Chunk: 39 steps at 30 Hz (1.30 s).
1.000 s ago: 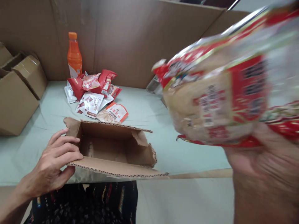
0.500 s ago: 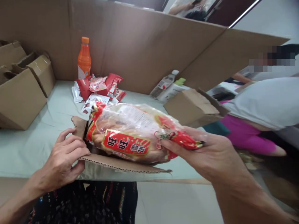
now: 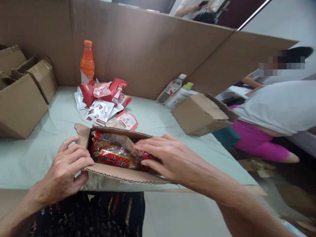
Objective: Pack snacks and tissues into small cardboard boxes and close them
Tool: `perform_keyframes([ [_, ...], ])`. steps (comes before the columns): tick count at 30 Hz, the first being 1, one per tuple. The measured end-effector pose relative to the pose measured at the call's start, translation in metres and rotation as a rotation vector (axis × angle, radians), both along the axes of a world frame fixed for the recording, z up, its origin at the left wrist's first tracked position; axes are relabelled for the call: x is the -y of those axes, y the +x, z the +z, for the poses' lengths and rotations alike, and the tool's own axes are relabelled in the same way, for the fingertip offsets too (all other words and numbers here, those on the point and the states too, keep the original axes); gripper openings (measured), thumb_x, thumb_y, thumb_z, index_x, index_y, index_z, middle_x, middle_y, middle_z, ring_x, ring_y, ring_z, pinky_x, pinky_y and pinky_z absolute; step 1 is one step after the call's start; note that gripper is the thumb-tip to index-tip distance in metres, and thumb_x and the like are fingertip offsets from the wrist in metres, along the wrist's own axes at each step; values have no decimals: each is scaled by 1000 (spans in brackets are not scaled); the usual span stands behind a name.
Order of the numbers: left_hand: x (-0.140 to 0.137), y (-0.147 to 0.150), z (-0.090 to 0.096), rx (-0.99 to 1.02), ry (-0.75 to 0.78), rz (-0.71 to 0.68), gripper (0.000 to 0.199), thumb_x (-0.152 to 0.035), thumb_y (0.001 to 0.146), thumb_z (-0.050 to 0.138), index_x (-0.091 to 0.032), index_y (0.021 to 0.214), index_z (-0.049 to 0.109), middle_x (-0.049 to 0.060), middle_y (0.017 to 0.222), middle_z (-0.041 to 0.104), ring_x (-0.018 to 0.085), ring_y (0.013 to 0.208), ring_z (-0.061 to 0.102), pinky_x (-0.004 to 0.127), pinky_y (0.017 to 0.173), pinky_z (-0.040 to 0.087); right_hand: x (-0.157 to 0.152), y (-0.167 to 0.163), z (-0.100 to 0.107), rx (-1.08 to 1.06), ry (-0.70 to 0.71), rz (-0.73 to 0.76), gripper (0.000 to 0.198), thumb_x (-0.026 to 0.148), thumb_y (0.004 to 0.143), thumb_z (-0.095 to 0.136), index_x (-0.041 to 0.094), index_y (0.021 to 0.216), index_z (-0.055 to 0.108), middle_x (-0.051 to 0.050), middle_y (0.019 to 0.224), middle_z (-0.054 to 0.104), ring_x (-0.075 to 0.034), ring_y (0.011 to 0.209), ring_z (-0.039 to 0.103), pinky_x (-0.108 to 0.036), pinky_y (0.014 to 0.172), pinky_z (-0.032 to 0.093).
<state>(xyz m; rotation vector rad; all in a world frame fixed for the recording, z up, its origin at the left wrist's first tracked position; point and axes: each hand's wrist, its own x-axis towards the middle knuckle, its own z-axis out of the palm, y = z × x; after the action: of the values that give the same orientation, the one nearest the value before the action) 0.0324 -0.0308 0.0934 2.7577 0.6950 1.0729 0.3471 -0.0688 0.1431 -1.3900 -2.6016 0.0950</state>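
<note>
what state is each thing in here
box: open, snack bag inside
snack bag: sealed, lying flat in box
left hand: holding box's left flap
right hand: pressing on snack bag
orange bottle: upright, capped
clear bottle: lying tilted
side box: open, tipped

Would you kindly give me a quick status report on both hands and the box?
Left hand grips the open box flap. Right hand presses the snack bag inside it. Nothing blocking.

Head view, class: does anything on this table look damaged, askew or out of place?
The open box under both hands has ragged, torn flap edges. Two bottles lie tipped over against the cardboard wall, whereas the orange bottle stands upright. Loose snack packets sit in an untidy heap.
</note>
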Motion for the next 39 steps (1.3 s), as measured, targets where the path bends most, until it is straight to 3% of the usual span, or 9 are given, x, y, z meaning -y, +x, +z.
perform_keyframes([
  [4, -1, -1, -4, 8, 19, -4, 26, 1, 85, 56, -21, 97, 63, -1, 86, 71, 18, 91, 69, 49, 115, 42, -5, -8, -4, 47, -75, 87, 26, 10, 96, 54, 24, 108, 73, -6, 115, 79, -24, 104, 74, -40, 88, 54],
  [7, 2, -4, -9, 53, 20, 16, 31, 1, 83, 59, -22, 101, 66, 5, 109, 71, 27, 122, 63, 53, 116, 43, -2, -4, -3, -56, -11, 88, 26, 14, 101, 50, 23, 109, 73, -6, 117, 78, -23, 104, 74, -39, 88, 57],
  [12, 9, -8, -17, 229, -123, 146, 47, -1, 85, 66, -32, 121, 66, 1, 172, 23, 36, 156, 30, 64, 124, 36, 2, 6, 4, -275, 290, -123, 22, 23, 101, 56, 28, 113, 75, -6, 121, 76, -26, 107, 73, -45, 92, 59],
  [15, 10, -9, -25, 348, -322, 134, 67, -11, 90, 66, -34, 150, 47, 9, 170, 29, 37, 155, 36, 66, 124, 37, -7, 7, 2, -232, 313, -173, 29, 27, 97, 62, 26, 125, 72, -9, 134, 71, -31, 118, 69, -49, 96, 56],
  [18, 9, -7, -32, 302, -411, 121, 74, -19, 94, 65, -28, 160, 34, 15, 161, 46, 35, 149, 46, 60, 122, 43, -26, 10, -6, -211, 186, -235, 28, 28, 96, 59, 26, 119, 75, -6, 117, 79, -25, 96, 75, -38, 78, 58],
  [22, 4, 1, -30, 211, -274, 63, 61, -16, 93, 65, -24, 152, 47, 12, 141, 67, 27, 137, 60, 50, 121, 46, -57, 18, -12, -244, 97, -338, 22, 29, 93, 57, 24, 92, 79, -1, 81, 79, -17, 66, 67, -29, 60, 46],
  [28, -8, 8, -21, 193, -173, 30, 40, -12, 96, 65, -22, 135, 60, 6, 116, 76, 20, 116, 70, 36, 106, 56, -69, 23, -15, -455, -57, -313, 25, 31, 91, 56, 22, 94, 79, -2, 88, 79, -18, 77, 69, -28, 69, 51],
  [33, -12, 14, -23, 193, -141, 201, 60, -23, 97, 68, -26, 152, 45, 7, 119, 73, 22, 104, 73, 36, 93, 62, -27, 37, -24, -663, -70, -301, 34, 49, 99, 57, 26, 113, 78, -5, 109, 80, -23, 99, 75, -34, 89, 59],
  [39, -18, 24, -20, 135, -108, 188, 53, -12, 95, 65, -29, 143, 54, 13, 158, 42, 31, 141, 50, 49, 111, 53, 19, 43, -48, -616, -37, -87, 60, 55, 98, 62, 31, 153, 54, -10, 149, 62, -31, 136, 59, -46, 111, 52],
])
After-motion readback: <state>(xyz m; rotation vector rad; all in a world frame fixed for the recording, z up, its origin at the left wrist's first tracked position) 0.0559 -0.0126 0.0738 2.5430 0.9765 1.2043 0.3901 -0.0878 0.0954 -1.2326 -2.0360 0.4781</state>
